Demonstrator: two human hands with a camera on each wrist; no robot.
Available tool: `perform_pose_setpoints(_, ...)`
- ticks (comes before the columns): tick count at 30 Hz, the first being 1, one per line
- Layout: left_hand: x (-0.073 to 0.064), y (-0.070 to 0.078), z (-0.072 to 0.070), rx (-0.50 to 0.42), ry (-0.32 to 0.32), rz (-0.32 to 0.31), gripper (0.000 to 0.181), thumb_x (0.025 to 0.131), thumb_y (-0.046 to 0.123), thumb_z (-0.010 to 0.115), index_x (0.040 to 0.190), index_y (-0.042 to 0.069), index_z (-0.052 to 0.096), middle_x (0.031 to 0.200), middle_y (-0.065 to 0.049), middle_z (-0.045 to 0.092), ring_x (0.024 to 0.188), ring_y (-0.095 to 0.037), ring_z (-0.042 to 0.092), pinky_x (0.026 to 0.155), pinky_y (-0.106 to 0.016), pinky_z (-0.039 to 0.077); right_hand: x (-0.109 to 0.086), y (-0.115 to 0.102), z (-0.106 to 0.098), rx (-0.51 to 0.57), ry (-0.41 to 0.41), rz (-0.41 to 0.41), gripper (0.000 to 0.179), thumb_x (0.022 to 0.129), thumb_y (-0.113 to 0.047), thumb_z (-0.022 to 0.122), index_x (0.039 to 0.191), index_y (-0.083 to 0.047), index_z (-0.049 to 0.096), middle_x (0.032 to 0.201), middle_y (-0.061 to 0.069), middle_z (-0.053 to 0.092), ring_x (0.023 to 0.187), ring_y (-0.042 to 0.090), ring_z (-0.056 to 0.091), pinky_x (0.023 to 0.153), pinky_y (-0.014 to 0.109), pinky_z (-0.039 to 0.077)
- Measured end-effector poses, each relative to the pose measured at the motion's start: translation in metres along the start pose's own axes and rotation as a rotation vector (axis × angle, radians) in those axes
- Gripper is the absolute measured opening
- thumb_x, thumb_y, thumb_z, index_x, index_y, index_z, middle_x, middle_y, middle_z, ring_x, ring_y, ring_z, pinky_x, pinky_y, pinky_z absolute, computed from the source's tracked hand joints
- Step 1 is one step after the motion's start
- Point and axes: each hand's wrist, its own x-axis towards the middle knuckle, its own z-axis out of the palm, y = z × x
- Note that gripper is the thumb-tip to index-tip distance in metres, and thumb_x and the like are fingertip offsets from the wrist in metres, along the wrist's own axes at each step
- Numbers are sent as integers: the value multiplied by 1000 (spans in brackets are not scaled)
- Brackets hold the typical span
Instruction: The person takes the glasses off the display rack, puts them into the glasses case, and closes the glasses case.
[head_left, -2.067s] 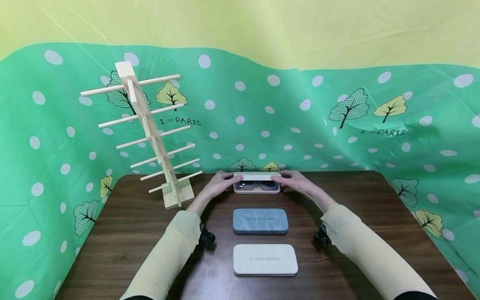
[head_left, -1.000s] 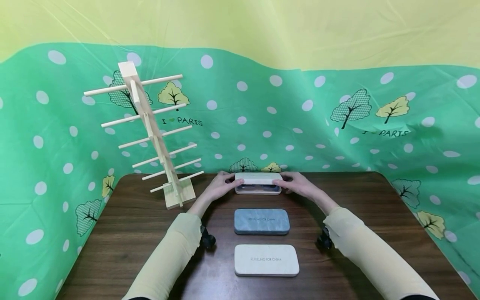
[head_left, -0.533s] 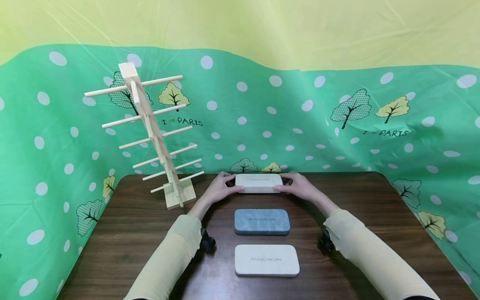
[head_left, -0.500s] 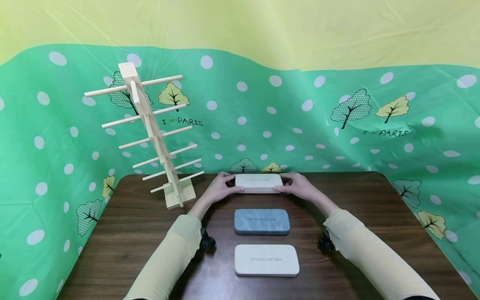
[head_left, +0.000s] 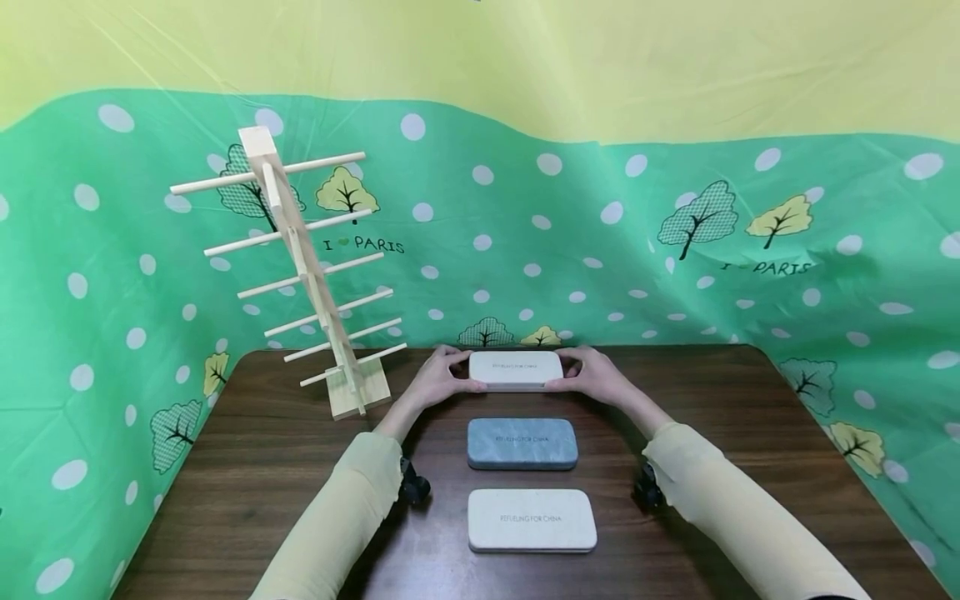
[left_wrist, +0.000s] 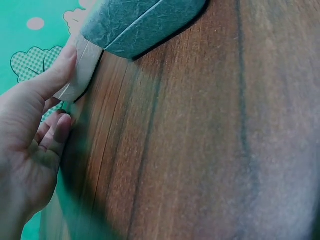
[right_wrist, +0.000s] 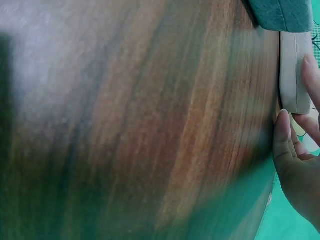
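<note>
At the table's far edge lies a white glasses case (head_left: 516,367), lid down, with small print on top. My left hand (head_left: 437,380) grips its left end, thumb along the front side. At the opposite end my right hand (head_left: 597,378) holds it in the same way. The wrist views show the case's two ends between thumb and fingers, the left end (left_wrist: 86,66) and the right end (right_wrist: 295,75). A blue glasses case (head_left: 522,443) lies just in front, and a second white case (head_left: 532,521) is nearest to me. Neither is touched. The inside of the held case is hidden.
A wooden rack (head_left: 315,283) with several pegs stands at the table's back left, beside my left forearm. Behind the dark wooden table (head_left: 750,467) hangs a green and yellow curtain (head_left: 525,208) with dots and trees.
The far white case stood open with dark glasses visible inside; its lid has come down and covers them. My thumbs have moved down with the lid to the front side. Other cases unmoved.
</note>
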Motion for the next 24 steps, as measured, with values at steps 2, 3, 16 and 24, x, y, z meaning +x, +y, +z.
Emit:
perform_pose_setpoints(2,-1,0,0,-1,-1,-5,87,79,51,86,152,17,52,150,-15,46,131,-34,52,110,-49,46,-1,0,1,4,2,-1,81,79,-47,88,142,-4,61,116,15,66,85,17,65,78,30,52)
perform_pose_setpoints(3,-1,-1,0,-2,-4,-8,87,79,51,86,152,18,52,150,-15,46,131,-33,52,110,-48,46,-1,0,1,4,2,-1,81,79,-47,88,142,-4,61,116,16,66,86,17,65,78,30,52)
perform_pose_setpoints(16,-1,-1,1,-22,4,-32,88,79,50,87,152,18,52,150,-13,47,132,-32,53,110,-49,46,1,0,2,-4,3,-6,81,79,-47,88,143,-6,60,121,14,67,87,17,66,78,29,53)
perform_pose_setpoints(24,-1,0,2,-6,12,-10,88,79,49,87,152,17,51,145,-14,50,129,-32,56,108,-49,48,-4,-2,3,-10,14,-27,75,81,-41,88,142,-7,61,125,16,65,92,19,65,82,32,52)
